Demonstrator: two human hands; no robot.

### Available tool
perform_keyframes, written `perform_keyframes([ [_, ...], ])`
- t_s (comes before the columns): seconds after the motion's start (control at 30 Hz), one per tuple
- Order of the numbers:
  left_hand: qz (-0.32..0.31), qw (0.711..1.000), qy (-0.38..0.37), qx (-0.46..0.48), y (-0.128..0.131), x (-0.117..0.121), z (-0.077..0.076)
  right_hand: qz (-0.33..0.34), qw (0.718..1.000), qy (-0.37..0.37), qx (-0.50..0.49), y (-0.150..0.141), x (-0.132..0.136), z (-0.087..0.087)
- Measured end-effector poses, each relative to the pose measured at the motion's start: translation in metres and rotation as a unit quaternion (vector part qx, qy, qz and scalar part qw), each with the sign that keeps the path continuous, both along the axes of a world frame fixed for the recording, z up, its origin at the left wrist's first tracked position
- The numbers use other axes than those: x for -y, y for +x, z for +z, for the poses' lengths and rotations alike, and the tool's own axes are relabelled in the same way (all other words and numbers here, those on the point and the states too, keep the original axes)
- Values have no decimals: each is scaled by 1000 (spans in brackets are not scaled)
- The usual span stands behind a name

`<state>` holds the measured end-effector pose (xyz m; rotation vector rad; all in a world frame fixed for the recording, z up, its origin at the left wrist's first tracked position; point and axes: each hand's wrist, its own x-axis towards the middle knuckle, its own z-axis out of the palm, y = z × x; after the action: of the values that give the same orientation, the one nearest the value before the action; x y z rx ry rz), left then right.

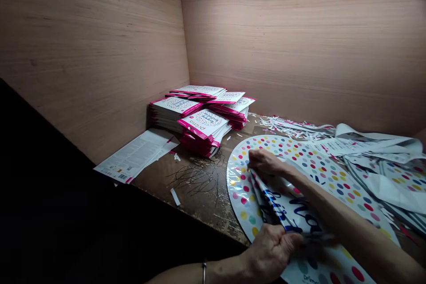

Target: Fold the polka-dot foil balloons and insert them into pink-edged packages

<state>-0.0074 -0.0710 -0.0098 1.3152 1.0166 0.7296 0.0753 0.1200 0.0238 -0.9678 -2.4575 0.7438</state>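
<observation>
Folded foil balloon edge (282, 211) — slanting up-left, clamped by left hand (269, 253) and right hand (264, 162)

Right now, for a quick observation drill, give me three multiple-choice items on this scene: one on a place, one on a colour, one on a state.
1. Where does the stack of packets stand?
A) on the floor
B) in the corner of the wooden walls
C) on a high shelf

2. What colour edges the packets?
A) pink
B) green
C) blue

3. How is the lettered part of the polka-dot foil balloon?
A) lying flat
B) hanging unheld
C) folded up between the hands

1 B: the stack sits against the walls.
2 A: pink bands run along the packets.
3 C: the right hand and left hand hold the fold.
</observation>
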Motion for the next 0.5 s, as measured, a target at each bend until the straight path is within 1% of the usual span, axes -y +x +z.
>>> perform_keyframes([
  [0.03,34,999,16,4,-3,-1,-2,-25,999,16,-28,12,-2,14],
  [0.07,78,996,38,12,-7,-2,-3,-53,996,37,-61,25,-4,32],
  [0.1,120,990,69,22,-11,-5,-3,-84,989,63,-99,39,-5,52],
  [0.13,149,983,108,29,-16,-8,-3,-116,979,92,-139,54,-5,74],
  [0.2,153,967,202,25,-25,-16,1,-180,943,159,-231,79,3,117],
  [0.23,141,959,246,17,-28,-20,5,-197,926,184,-262,88,11,135],
  [0.27,121,952,280,6,-30,-24,9,-202,917,201,-278,95,20,150],
  [0.3,105,948,301,-9,-31,-26,13,-198,916,210,-280,99,29,160],
  [0.33,95,945,312,-29,-30,-28,19,-194,918,213,-274,102,38,168],
  [0.4,68,937,334,-73,-24,-28,29,-208,916,216,-265,104,51,175],
  [0.43,38,928,357,-96,-20,-28,34,-230,907,225,-272,106,55,178],
  [0.5,-38,896,419,-139,-11,-32,42,-259,885,251,-294,115,56,183],
])
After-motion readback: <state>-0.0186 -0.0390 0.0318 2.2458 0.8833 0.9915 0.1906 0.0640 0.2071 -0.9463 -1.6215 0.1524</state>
